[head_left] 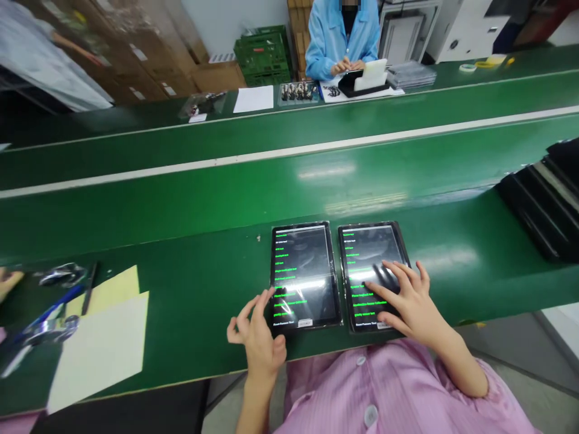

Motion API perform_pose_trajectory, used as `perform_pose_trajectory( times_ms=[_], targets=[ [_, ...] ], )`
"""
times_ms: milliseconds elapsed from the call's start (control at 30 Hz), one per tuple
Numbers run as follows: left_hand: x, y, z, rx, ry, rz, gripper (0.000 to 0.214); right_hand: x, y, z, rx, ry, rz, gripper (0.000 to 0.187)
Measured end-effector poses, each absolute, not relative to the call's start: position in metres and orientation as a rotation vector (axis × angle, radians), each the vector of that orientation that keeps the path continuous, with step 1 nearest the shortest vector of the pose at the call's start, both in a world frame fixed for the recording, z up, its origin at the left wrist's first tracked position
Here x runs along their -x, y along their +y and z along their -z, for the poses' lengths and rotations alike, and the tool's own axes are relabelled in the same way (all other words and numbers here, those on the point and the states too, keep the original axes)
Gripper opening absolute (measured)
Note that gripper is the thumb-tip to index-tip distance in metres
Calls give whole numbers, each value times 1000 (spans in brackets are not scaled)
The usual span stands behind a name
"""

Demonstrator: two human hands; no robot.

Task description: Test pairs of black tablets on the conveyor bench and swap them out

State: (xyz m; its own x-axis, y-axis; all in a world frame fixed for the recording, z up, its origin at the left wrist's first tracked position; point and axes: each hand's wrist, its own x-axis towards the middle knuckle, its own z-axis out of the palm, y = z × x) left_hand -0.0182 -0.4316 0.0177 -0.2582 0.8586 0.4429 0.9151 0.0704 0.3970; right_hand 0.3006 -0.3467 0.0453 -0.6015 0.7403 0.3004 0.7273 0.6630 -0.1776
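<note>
Across the green desk (199, 289), your left grip (260, 337) and right grip (416, 304) spread empty; a slip could mis-tap the right tablet (367, 265).

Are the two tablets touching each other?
Apart: the head view shows a thin strip of green tabletop between the left tablet and the right tablet.

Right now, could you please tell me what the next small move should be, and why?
I would probably draw the right hand back slightly from the right tablet: its fingers spread over the screen, hiding some of it, whereas the left hand is beside the left tablet's edge.
</note>
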Motion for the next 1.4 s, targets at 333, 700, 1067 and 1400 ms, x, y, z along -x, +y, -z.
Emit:
perform_pose_trajectory(
  times_ms=[333,700,1067,1400],
  targets=[
    [25,-428,-26,1850,-2304,825,96,-325,-342,-55,1288,-2355,60,56],
    [35,-414,-22,2277,-2316,866,80,-301,-342,-44,1335,-2520,5,50],
    [36,-403,-33,2214,-2377,531,79,-297,-342,-40,1390,-2540,8,47],
    [64,-303,-84,2572,-2048,405,78,-339,-256,-27,1388,-2176,-501,64]
  ],
)
